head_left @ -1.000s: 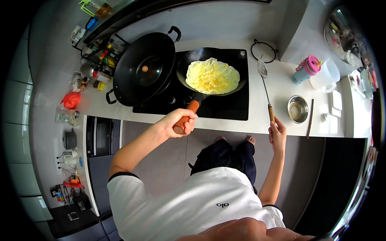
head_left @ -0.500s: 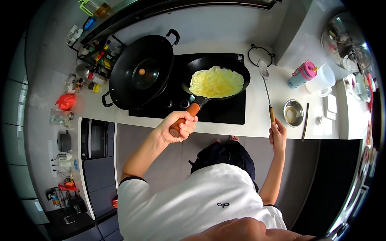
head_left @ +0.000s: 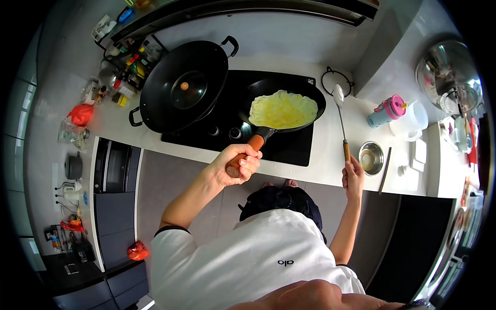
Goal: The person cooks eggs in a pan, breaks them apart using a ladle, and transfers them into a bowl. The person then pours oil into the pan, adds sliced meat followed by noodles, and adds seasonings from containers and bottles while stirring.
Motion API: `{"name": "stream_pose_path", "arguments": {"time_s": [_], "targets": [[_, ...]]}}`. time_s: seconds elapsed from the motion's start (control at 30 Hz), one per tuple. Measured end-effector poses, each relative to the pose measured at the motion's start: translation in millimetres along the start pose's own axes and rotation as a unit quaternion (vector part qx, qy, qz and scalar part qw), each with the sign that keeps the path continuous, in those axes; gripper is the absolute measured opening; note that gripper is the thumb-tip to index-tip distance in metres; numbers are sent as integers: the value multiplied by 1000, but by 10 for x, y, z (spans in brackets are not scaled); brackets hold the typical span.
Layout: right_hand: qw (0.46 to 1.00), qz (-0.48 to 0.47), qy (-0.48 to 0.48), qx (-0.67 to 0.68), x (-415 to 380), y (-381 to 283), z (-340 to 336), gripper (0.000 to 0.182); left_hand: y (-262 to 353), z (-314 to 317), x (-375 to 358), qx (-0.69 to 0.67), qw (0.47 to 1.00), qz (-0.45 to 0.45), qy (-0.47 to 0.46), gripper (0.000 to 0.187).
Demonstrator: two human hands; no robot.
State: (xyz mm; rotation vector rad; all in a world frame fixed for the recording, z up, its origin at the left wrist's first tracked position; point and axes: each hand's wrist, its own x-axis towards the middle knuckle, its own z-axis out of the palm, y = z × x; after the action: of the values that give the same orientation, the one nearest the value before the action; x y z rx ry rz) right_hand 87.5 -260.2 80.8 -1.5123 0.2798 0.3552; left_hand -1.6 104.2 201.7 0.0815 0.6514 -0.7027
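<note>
Two hands busy, both clenched on tools. Nearest: left hand (head_left: 233,166) wrapped tight round the orange-brown handle (head_left: 247,154) of the frying pan (head_left: 283,98), grip at the handle's far end, out past the edge of the surface (head_left: 330,155). Right hand (head_left: 353,178) closed on the wooden end of the spatula (head_left: 339,116), blade up near the pan's right rim, not touching the egg as far as I can tell. Pan sits over the black hob (head_left: 227,116), looks tilted toward the person; omelette (head_left: 283,109) is a thin yellow sheet covering most of the pan floor. Risks, judged: holding so far back on the handle gives poor leverage, so a tilted pan could let the egg slide to the near lip or spill onto the hob. Thin sheet could tear if the spatula digs in at an angle. Big lidded wok (head_left: 183,88) stands just beside the pan on the left, rims near, a swing left could knock it. Small steel bowl (head_left: 371,157) and chopsticks (head_left: 383,164) lie by the right hand, easy to clip. Further right, pink-lidded bottle (head_left: 385,111) and white jug (head_left: 411,121), well apart.
</note>
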Motion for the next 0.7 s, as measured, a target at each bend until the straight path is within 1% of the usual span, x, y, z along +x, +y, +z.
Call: {"name": "stream_pose_path", "arguments": {"time_s": [0.13,0.23,0.4,0.5,0.53,0.63,0.7], "targets": [[1000,-5,-12,3,22,33,-25,43,-53,17,46,-12,1000,5,-2,13],[1000,-2,0,4,9,28,-45,40,-121,-15,131,-32,999,-2,-23,13],[1000,0,11,-8,-41,-16,-29,39,-225,-182,289,-66,993,-8,-99,14],[1000,0,14,-4,-46,10,-44,39,-312,-225,360,-56,993,14,-106,5],[1000,1,15,0,-49,23,-55,39,-320,-266,383,-60,992,14,-109,7],[1000,-5,10,-9,-57,23,-59,39,-338,-443,493,-86,982,6,-166,14],[1000,0,16,-15,-64,2,-41,39,-354,-534,577,-76,981,13,-176,13]]}}
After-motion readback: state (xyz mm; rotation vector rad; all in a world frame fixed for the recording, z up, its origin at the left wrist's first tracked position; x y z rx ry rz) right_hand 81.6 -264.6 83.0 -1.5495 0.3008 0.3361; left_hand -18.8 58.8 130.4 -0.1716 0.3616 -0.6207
